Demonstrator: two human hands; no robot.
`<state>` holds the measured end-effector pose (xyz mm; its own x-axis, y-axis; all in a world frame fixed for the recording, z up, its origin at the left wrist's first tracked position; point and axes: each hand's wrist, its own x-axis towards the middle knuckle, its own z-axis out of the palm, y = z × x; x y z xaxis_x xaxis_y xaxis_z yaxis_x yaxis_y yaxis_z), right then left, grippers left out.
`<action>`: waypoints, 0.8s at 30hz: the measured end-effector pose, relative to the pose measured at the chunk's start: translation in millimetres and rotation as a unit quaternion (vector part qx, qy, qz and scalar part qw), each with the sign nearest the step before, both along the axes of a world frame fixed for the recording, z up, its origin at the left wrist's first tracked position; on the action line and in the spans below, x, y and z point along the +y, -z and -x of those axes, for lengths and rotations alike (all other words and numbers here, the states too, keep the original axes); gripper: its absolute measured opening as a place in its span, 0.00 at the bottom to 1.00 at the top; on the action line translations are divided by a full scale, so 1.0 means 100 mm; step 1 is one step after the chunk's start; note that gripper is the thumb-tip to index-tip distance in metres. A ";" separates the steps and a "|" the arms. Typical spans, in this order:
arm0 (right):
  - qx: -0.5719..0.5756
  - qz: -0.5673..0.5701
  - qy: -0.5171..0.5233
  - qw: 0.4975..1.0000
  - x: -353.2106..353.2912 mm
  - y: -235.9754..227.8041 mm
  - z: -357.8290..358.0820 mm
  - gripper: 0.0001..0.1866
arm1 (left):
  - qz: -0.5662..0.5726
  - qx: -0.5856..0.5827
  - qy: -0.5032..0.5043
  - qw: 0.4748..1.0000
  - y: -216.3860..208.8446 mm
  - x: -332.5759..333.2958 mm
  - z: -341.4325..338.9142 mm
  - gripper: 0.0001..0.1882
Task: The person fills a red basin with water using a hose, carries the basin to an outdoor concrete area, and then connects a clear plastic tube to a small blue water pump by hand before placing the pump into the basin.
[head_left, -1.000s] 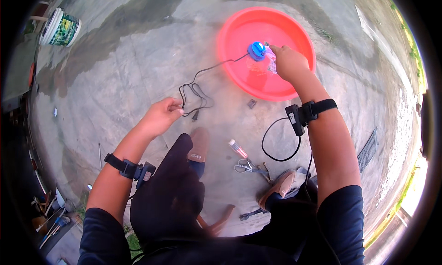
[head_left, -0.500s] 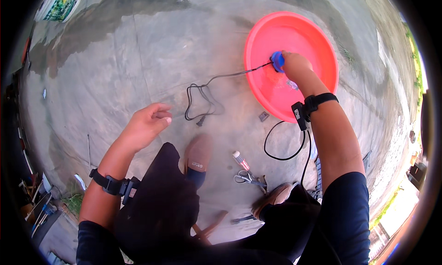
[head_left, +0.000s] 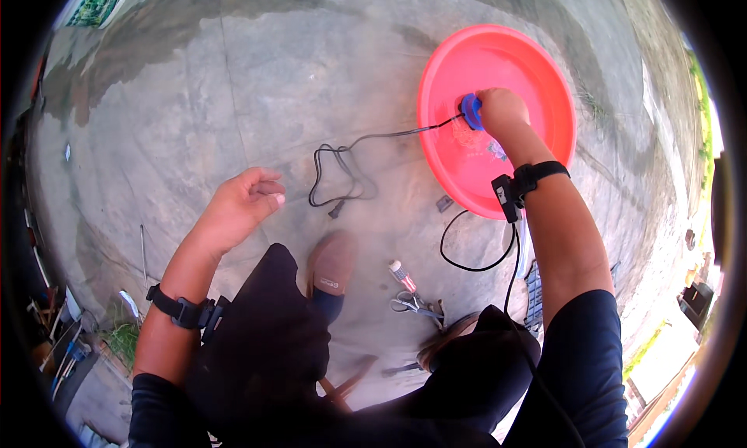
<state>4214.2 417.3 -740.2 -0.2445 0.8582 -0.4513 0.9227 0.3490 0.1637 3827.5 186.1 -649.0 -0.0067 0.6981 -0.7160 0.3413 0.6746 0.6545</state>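
In the red plastic basin [head_left: 545,75] at the right sits a round blue device [head_left: 470,112] with a dark base. My right hand [head_left: 504,112] grips its far side, the fingertips partly hidden behind the hand. From the device a black power cord [head_left: 389,134] runs over the basin's rim to the floor. There it lies in loose loops and ends in a plug [head_left: 336,209]. Left of those loops my left hand [head_left: 243,208] hangs above the floor with nothing in it, fingers loosely bent and apart.
Scissors [head_left: 415,304] and a screwdriver with a striped handle [head_left: 402,276] lie between my feet. A small dark flat piece [head_left: 444,204] is on the floor beside the basin. A black cable [head_left: 443,250] loops from my right wrist strap. A patterned bucket [head_left: 97,3] stands far left.
The basin, device and my right hand appear slightly lower in the picture, as the whole view has shifted a little. My right hand keeps its grip on the blue device.
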 end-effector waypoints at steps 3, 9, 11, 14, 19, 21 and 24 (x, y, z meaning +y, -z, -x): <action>-0.002 0.007 0.036 0.999 -0.03 -0.04 0.07 0.18 | -0.013 0.000 0.000 1.000 -0.02 0.05 -0.03 0.21; 0.036 0.013 0.037 0.999 -0.02 -0.11 0.03 0.16 | -0.017 0.002 0.004 1.000 -0.04 0.05 -0.10 0.22; 0.048 0.013 0.037 0.998 -0.01 -0.16 0.02 0.16 | -0.017 0.007 0.006 1.000 -0.05 0.04 -0.12 0.22; 0.030 0.044 0.044 0.998 0.00 -0.23 0.02 0.18 | -0.017 0.012 0.014 1.000 -0.06 0.03 -0.12 0.22; 0.034 0.046 0.053 0.997 0.02 -0.28 -0.05 0.25 | -0.027 0.007 0.012 1.000 0.01 0.00 -0.14 0.22; 0.045 0.040 0.054 0.997 0.02 -0.42 -0.07 0.26 | -0.029 0.012 0.012 0.999 -0.03 -0.01 -0.12 0.23; 0.075 0.036 0.081 0.993 0.03 -0.60 -0.22 0.26 | -0.036 0.010 0.013 0.999 -0.05 0.00 -0.13 0.23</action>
<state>4236.2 420.0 -680.4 -0.1757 0.8584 -0.4819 0.9797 0.2007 0.0003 3840.7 185.9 -643.8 -0.0019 0.7474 -0.6644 0.3708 0.6176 0.6936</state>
